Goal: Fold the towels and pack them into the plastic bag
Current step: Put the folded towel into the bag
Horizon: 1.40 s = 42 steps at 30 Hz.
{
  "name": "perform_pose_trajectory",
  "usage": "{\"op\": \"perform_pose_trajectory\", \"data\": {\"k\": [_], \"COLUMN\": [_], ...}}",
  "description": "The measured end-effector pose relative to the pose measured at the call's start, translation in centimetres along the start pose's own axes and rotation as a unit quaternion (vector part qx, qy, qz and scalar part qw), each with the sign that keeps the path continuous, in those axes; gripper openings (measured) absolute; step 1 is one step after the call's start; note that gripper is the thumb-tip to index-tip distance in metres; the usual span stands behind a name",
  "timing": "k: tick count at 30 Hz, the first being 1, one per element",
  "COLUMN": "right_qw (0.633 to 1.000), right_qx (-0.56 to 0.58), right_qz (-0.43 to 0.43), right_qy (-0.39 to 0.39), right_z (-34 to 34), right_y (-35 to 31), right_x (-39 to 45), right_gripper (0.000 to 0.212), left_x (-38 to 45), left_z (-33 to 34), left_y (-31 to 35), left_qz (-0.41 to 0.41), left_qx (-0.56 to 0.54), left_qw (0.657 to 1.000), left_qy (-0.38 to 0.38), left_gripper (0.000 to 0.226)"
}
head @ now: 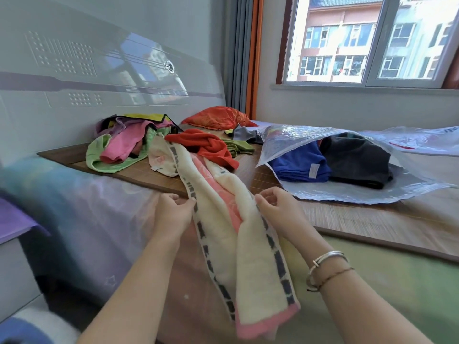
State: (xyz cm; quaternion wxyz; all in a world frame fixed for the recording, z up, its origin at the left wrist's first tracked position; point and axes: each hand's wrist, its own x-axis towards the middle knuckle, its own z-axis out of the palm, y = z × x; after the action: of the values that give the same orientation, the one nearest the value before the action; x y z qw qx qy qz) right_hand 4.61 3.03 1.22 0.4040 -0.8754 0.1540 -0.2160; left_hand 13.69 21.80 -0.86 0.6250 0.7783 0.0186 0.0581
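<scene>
A cream towel (223,207) with pink pattern and dark-blocked borders stretches from the bed mat down toward me. My left hand (171,212) pinches its left border; my right hand (278,207) pinches its right border. A clear plastic bag (352,192) lies open on the mat at the right, with a folded blue towel (300,165) and a folded dark towel (357,160) inside. Behind the cream towel lie a red towel (211,147) and a heap of pink and green towels (119,147).
A woven mat (372,219) covers the bed. An orange pillow (218,117) sits by the headboard (99,78). Small green and grey cloths (238,142) lie near the bag's mouth. Another plastic sheet (422,140) is at the far right. A window is behind.
</scene>
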Motion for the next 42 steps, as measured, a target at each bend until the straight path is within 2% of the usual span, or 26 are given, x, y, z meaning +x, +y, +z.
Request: {"op": "perform_pose_trajectory", "data": {"k": [2,5,8,10,12,15,16,18,19,21,23,26,28,31,33,34,36,38,40,42], "right_qw": [1.0,0.999,0.998,0.996,0.991,0.965,0.95,0.919,0.91,0.902,0.909,0.945,0.954,0.952,0.949,0.941,0.905,0.869,0.85,0.851], "right_qx": [-0.001,-0.015,-0.06,-0.061,-0.032,0.012,0.029,0.057,0.065,0.092,0.123,0.063,0.038,0.106,0.197,0.267,0.412,0.494,0.526,0.525], "right_qz": [0.009,0.028,0.006,-0.028,-0.077,-0.109,-0.105,-0.088,-0.081,-0.074,-0.045,-0.011,-0.018,-0.007,-0.007,-0.004,0.011,0.002,-0.014,-0.01], "right_qy": [0.011,-0.006,-0.036,-0.058,-0.106,-0.239,-0.294,-0.379,-0.402,-0.415,-0.396,-0.32,-0.296,-0.287,-0.244,-0.207,-0.106,-0.032,-0.005,0.032], "right_z": [1.2,3.2,4.4,4.4,3.7,2.0,1.3,0.1,-0.2,-0.5,-0.3,-0.2,-0.3,-1.2,-2.5,-3.3,-5.4,-8.2,-11.5,-15.3], "right_y": [-0.1,-0.6,-1.4,-2.1,-3.2,-4.5,-4.8,-4.9,-4.8,-4.8,-4.9,-5.3,-5.6,-5.7,-6.2,-6.5,-7.1,-7.5,-8.1,-9.0], "right_x": [1.5,3.3,4.1,4.1,3.5,2.2,1.7,0.9,0.7,0.3,0.0,-0.3,-0.8,-1.7,-2.2,-2.3,-2.6,-2.7,-2.8,-3.5], "right_gripper": [0.029,0.038,0.04,0.03,0.02,0.016,0.016,0.019,0.019,0.013,0.008,0.039,0.047,0.036,0.024,0.019,0.016,0.019,0.026,0.028], "left_x": [0.8,1.1,1.5,1.4,1.1,0.5,0.3,-0.4,-0.7,-1.5,-2.5,-4.2,-4.7,-5.2,-5.3,-5.0,-4.3,-3.5,-3.6,-3.8], "left_z": [0.4,0.7,0.9,1.0,1.0,0.8,0.7,0.5,0.5,0.5,0.3,-0.4,-1.0,-2.1,-3.4,-4.3,-6.2,-8.3,-10.3,-11.9], "left_y": [-0.4,-0.4,-0.3,-0.1,0.3,0.9,1.0,1.2,1.3,1.6,2.0,3.4,4.1,5.0,5.7,6.2,8.0,10.5,13.3,15.7], "left_qz": [-0.048,-0.088,-0.101,-0.106,-0.103,-0.122,-0.128,-0.128,-0.124,-0.107,-0.07,-0.017,-0.006,0.007,0.024,0.035,0.06,0.09,0.12,0.142], "left_qx": [-0.078,-0.177,-0.203,-0.215,-0.21,-0.204,-0.2,-0.192,-0.193,-0.203,-0.203,-0.169,-0.141,-0.132,-0.142,-0.138,-0.131,-0.161,-0.216,-0.261], "left_qw": [0.995,0.974,0.968,0.965,0.964,0.958,0.958,0.962,0.964,0.965,0.969,0.974,0.973,0.954,0.938,0.938,0.956,0.969,0.961,0.948], "left_qy": [-0.044,-0.113,-0.106,-0.107,-0.129,-0.159,-0.161,-0.147,-0.137,-0.125,-0.124,-0.148,-0.184,-0.267,-0.316,-0.315,-0.254,-0.163,-0.121,-0.11], "left_gripper": [0.046,0.038,0.041,0.046,0.057,0.091,0.091,0.065,0.048,0.032,0.026,0.015,0.024,0.026,0.023,0.021,0.016,0.014,0.015,0.02]}}
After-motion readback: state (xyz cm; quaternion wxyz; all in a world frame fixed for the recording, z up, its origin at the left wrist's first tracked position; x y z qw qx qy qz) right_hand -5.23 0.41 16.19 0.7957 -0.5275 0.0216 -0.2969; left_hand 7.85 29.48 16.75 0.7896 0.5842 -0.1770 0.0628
